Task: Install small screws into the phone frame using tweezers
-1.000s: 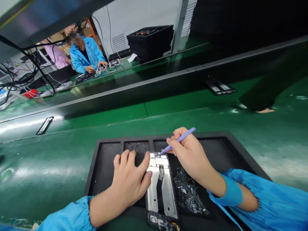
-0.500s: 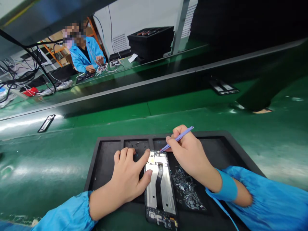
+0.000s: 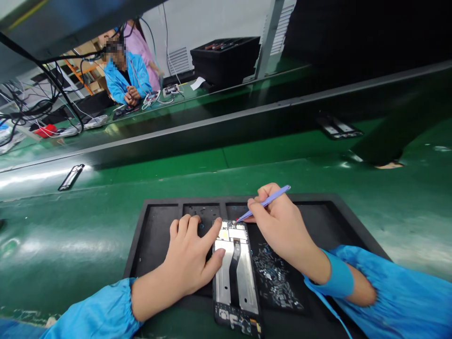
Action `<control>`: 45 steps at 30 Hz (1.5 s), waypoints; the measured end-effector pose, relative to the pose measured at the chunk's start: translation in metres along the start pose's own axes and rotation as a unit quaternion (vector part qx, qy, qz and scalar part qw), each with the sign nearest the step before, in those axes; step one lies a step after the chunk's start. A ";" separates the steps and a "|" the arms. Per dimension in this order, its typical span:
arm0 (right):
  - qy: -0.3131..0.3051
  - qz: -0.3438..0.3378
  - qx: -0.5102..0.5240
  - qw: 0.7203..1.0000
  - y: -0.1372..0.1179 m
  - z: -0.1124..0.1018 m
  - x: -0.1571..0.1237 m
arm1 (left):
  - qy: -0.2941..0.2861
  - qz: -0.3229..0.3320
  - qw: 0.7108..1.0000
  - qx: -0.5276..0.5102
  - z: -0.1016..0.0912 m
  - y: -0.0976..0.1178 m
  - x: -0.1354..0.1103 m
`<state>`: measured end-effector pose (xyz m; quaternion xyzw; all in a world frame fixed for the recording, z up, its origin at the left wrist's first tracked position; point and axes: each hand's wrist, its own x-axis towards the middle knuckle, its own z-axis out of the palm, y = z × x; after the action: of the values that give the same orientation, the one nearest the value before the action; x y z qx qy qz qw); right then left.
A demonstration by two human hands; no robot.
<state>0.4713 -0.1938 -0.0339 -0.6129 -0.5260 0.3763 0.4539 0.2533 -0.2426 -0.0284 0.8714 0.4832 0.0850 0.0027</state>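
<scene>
An opened phone body with silvery metal plates and a dark flex strip down its middle lies across the black tray. My left hand rests at its left side, fingers spread, thumb and index finger touching the phone's edge. In my right hand I pinch purple tweezers. Their tips reach the top end of the phone, near small parts there; whether they grip anything is too small to tell. Right of the phone, many small shiny pieces lie scattered in the tray.
Another phone body lies at the left on the green bench, and one more at the upper right beneath the shelf. Across the bench sits a co-worker in blue, with someone in pink behind. Black boxes and cables stand beyond.
My hands and the tweezers stay at nearly the same spots on the phone. The view shifts slightly. Across the bench the co-worker's hands have come together, and a person in pink shows behind.
</scene>
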 end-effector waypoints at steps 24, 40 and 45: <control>0.003 -0.007 0.011 1.000 -0.003 -0.002 0.001 | -0.014 0.002 1.000 0.004 0.004 0.000 -0.002; -0.001 -0.005 0.009 1.000 -0.002 -0.002 0.002 | -0.008 0.006 1.000 0.005 0.004 0.000 -0.002; -0.003 0.002 0.013 1.000 -0.003 -0.002 0.002 | -0.015 0.001 1.000 0.001 0.005 -0.001 -0.003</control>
<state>0.4727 -0.1925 -0.0309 -0.6066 -0.5215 0.3860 0.4595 0.2517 -0.2438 -0.0339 0.8728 0.4827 0.0714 0.0090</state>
